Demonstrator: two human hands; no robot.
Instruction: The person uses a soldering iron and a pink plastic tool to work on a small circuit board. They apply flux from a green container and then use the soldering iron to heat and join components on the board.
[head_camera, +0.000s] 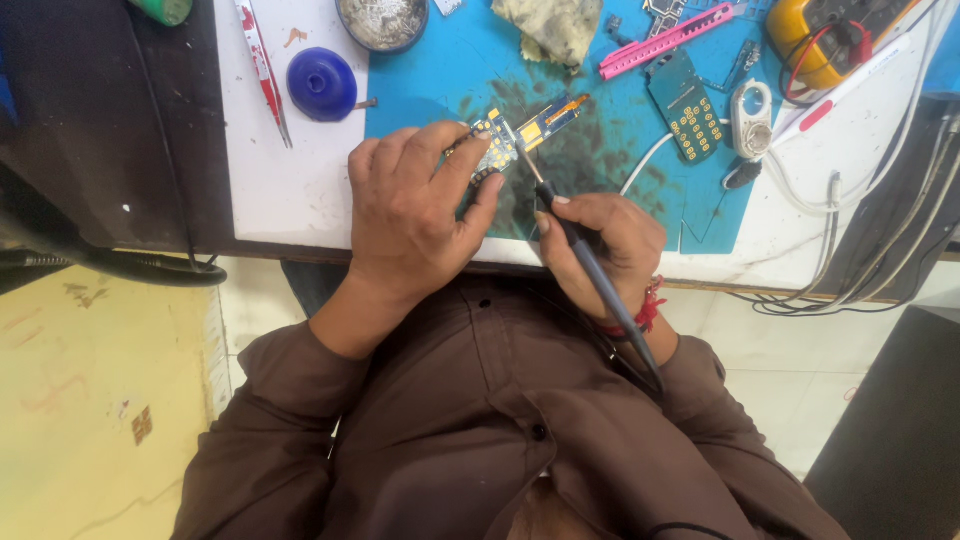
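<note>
At the frame's upper centre, over the blue work mat (440, 70), your left hand (410, 215) is pinching a small circuit board (510, 138) between thumb and fingers, while your right hand (605, 250) is gripping a soldering iron (590, 270), fingers closed around it, tip touching the board.

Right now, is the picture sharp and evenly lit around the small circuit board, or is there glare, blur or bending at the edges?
Head view: soft, even light, sharp on the small gold-and-blue circuit board, the left hand and the right hand; no glare; wide-lens bending curves the white table edge.
</note>
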